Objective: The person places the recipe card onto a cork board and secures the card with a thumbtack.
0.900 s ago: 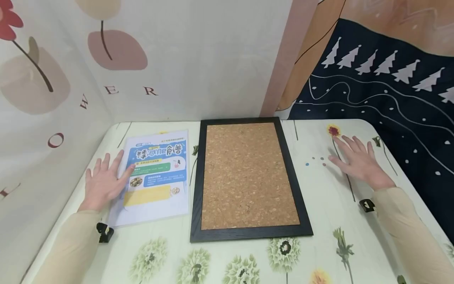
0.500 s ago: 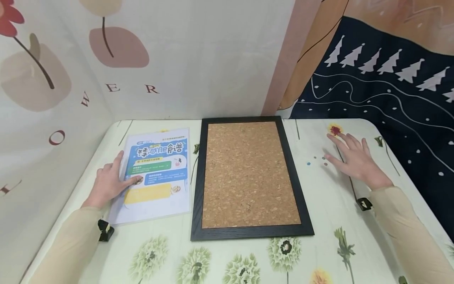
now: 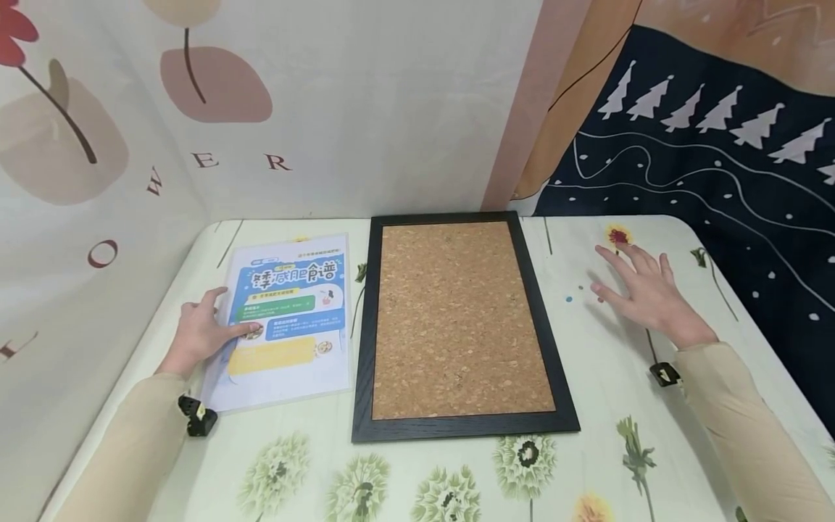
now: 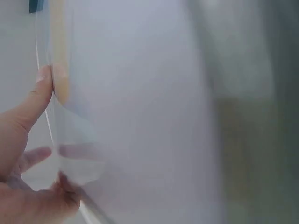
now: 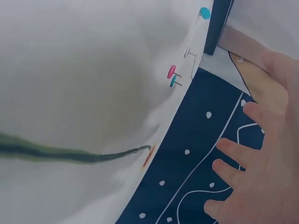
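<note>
My left hand (image 3: 194, 335) grips the left edge of a printed sheet in a clear plastic cover (image 3: 287, 380), thumb on top and fingers curled at the edge. Blue, green and yellow panels and large Chinese lettering cover its face. In the left wrist view the thumb (image 4: 37, 95) presses the clear cover (image 4: 135, 93). To the right, my right hand (image 3: 659, 299) hovers over the table with fingers spread, holding nothing. Close by its thumb lie several thumbtacks; the right wrist view shows a pink thumbtack (image 5: 171, 71) and a teal thumbtack (image 5: 173, 80), points sticking out.
A black-framed cork board (image 3: 459, 319) lies flat between the hands, just right of the sheet. The table wears a flower-print cloth (image 3: 293, 493). Behind it hangs a pale curtain (image 3: 391, 109), with a dark tree-print cloth (image 3: 685, 159) at the back right.
My left hand went from lying spread at the sheet's left side to curling its fingers at that edge, thumb on top. The right hand has shifted slightly left, still spread.
</note>
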### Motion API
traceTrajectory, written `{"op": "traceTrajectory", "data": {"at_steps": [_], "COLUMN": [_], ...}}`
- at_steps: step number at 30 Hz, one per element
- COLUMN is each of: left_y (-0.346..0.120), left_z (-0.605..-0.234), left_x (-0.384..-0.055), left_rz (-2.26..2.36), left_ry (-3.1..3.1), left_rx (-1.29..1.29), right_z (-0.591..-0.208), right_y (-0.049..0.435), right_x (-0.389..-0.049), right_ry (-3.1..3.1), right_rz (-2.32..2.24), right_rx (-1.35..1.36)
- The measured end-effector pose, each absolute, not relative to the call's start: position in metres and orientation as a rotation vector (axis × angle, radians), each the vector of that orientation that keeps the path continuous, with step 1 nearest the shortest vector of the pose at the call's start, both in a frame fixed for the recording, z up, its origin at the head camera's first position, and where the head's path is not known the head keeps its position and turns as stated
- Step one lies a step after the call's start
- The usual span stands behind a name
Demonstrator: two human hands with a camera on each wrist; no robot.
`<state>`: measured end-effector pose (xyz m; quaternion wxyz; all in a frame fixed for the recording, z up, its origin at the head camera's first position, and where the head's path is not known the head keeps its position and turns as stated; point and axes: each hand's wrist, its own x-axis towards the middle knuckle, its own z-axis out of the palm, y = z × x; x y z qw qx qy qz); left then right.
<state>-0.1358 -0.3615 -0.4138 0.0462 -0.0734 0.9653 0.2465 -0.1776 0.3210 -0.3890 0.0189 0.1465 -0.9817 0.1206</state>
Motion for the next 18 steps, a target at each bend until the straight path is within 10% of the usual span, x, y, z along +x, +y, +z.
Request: {"op": "traceTrajectory", "data": {"at_steps": [18], "left_y": [-0.386], "left_z": [-0.421], "left_x": [-0.128], "left_rz": [1.213], "left_ry": [2.799], "left_rx": [-0.225], "right_z": [-0.39], "right_y": [0.321], "right_x": [-0.175], "right_ry": [-3.018], "right_rz": [0.448], "right_rx": [0.5]}}
